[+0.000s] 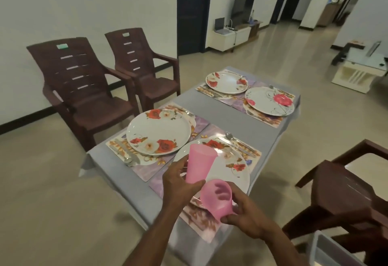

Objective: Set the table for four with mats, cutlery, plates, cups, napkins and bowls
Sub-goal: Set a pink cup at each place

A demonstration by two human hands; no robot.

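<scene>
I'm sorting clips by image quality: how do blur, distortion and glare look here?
Head view: wide-angle bend bows the wall and table edges; the near chair at lower right is smeared, the left hand and pink cups are slightly soft; soft glare on the floor, light dim and even.

Counter (220, 110) runs from near edge away toward far end. Four placemats on it, in two pairs: near pair side by side, far pair side by side, bare strip between pairs. One plate on each mat: near-left plate (158, 132), near-right plate (228, 167), far-left plate (226, 82), far-right plate (269, 101). Cutlery beside plates, on mats. Two chairs (84, 89) left of counter, against wall; another chair (344, 186) right of counter. Left hand (178, 184) and right hand (245, 213) above near-right plate, each holding cup: upper cup (198, 164), lower cup (218, 198).
</scene>
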